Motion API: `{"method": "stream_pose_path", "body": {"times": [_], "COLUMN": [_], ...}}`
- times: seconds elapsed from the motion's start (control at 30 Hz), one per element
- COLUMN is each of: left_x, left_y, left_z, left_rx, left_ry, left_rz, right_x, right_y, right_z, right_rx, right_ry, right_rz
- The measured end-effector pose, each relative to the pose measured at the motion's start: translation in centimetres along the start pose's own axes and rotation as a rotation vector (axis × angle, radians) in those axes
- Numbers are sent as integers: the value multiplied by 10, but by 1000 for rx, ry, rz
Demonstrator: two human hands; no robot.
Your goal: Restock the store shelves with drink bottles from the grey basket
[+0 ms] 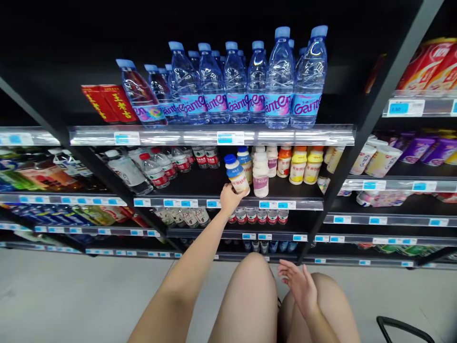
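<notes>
My left hand reaches up to the second shelf and is closed around a small white drink bottle with a blue cap, tilted to the left. Right beside it stand another blue-capped bottle and a white bottle with a pink label. My right hand rests low over my knees with its fingers apart and nothing in it.
Large water bottles fill the top shelf. Orange- and yellow-capped drink bottles stand to the right, red-capped water bottles to the left. Lower shelves hold small bottles. A black basket handle shows at bottom right on the grey floor.
</notes>
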State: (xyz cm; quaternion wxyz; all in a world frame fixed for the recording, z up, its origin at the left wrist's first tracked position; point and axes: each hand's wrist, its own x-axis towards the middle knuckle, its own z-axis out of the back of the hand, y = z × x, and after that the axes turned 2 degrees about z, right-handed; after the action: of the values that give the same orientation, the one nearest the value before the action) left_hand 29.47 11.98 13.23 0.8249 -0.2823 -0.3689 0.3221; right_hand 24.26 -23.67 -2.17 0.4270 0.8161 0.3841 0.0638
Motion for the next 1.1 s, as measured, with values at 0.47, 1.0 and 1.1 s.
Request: {"method": "stream_pose_path", "body": {"times": [0.47,1.0,1.1], "left_x": [-6,-287,-294], "left_y": [0,52,37], "left_z": [-6,76,77], "left_rx": [-15,227,395], "left_ry": [127,699,702], "left_rz": [-72,-235,-225], "right_x": [8,-94,-154], "right_y": [-1,95,141], "right_z": [1,27,86], "right_rx": [41,99,-65], "right_ry": [26,-356,-466], "right_rz": [26,346,467]}}
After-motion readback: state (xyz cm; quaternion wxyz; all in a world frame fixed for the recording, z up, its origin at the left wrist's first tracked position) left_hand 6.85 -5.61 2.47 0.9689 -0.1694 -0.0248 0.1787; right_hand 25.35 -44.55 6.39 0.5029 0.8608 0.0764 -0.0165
